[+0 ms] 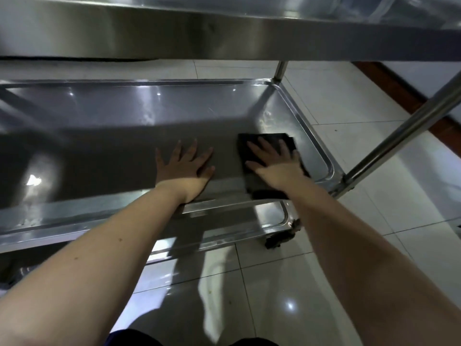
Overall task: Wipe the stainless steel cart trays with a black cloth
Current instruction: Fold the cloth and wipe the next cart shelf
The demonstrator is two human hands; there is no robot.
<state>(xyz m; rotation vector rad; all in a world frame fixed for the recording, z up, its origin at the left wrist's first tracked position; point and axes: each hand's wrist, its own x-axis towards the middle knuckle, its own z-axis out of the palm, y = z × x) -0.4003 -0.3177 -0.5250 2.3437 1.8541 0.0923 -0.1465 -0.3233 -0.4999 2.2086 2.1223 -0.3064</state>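
Observation:
The middle stainless steel tray (99,136) of the cart fills the centre of the head view. A folded black cloth (249,148) lies flat near the tray's right end. My right hand (274,163) presses down on the cloth with fingers spread straight. My left hand (184,168) rests flat on the bare steel just left of the cloth, fingers straight and spread. The upper tray (174,28) overhangs at the top of the view. A lower tray (272,221) shows beneath the front rim.
A steel corner post (404,131) rises diagonally at the right, and a thinner post (280,69) stands at the far right corner. A black caster wheel (282,237) sits below the cart. Glossy white floor tiles (349,108) surround it, with a brown skirting (399,93) at the upper right.

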